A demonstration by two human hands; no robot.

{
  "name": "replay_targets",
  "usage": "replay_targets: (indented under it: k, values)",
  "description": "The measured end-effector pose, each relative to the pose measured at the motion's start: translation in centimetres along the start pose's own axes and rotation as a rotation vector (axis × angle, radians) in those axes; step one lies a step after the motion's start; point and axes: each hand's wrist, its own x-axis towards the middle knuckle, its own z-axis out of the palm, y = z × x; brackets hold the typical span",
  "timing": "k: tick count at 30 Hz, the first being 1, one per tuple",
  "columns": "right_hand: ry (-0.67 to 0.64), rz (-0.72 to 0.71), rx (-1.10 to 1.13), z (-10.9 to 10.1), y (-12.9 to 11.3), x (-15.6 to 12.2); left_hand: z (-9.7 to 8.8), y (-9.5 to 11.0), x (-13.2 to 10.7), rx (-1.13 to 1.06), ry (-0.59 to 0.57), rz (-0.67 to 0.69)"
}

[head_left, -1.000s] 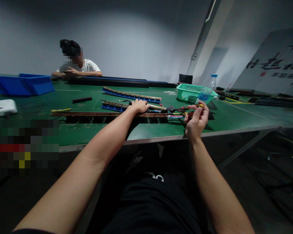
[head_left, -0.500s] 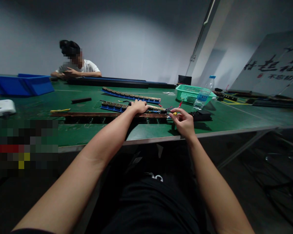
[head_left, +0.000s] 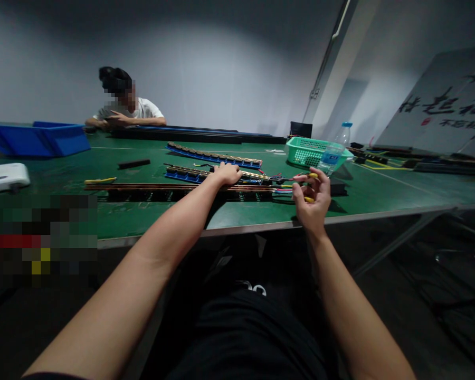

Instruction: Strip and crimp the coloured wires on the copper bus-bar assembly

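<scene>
My left hand [head_left: 226, 174] is closed over a blue-based strip [head_left: 184, 173] with brass-coloured bars, its fingertips hidden behind the knuckles. At that strip's right end, thin wires [head_left: 276, 178] come out. To the right, my right hand [head_left: 314, 198] grips what looks like pliers [head_left: 312, 176] with yellow handles, spread apart between thumb and fingers; their head is dark and hard to make out among the wires. Nearer me lies a long black rail [head_left: 174, 190] with copper-coloured bars, coloured wires at its right end. Behind rests a second blue-based strip [head_left: 214, 155].
A green basket [head_left: 301, 153] and a water bottle [head_left: 332, 155] stand at the right. At the left are a blue bin [head_left: 59, 141], a white device [head_left: 6, 177] and a short black bar [head_left: 133, 163]. A person [head_left: 130, 108] sits across the green table [head_left: 114, 224], behind long black rails [head_left: 182, 134].
My right hand has moved right, and its fingers have spread with the yellow handles now apart. My left hand stays on the strip. The view has shifted slightly.
</scene>
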Motion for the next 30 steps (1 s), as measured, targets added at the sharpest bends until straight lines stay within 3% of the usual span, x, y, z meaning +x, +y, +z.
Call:
replay_targets:
  k: [3, 5, 9, 12, 20, 26, 30]
  values:
    - [-0.064, -0.126, -0.074, -0.1, -1.2, -1.2, 0.0, 0.0, 0.0, -0.003, 0.005, 0.0]
    - [-0.039, -0.163, -0.039, -0.2, -2.1, -1.8, -0.1, 0.0, -0.1, -0.008, 0.005, 0.0]
    - [0.099, -0.152, 0.095, -0.3, -3.6, -2.4, -0.3, 0.1, -0.4, -0.014, -0.009, -0.005]
    - [0.115, -0.126, 0.134, -0.4, -4.1, -2.4, -0.3, 0.1, -0.4, -0.013, -0.007, -0.003]
    - [-0.041, -0.107, 0.025, -0.5, -3.0, -3.4, -0.2, 0.1, -0.2, -0.014, -0.003, -0.003]
    - [-0.253, -0.081, -0.108, -0.7, -2.1, -3.5, -0.1, 0.0, -0.2, -0.02, -0.006, 0.0]
    - [-0.156, -0.045, -0.091, -0.3, -1.9, -3.0, -0.1, 0.0, -0.1, -0.016, -0.004, 0.004]
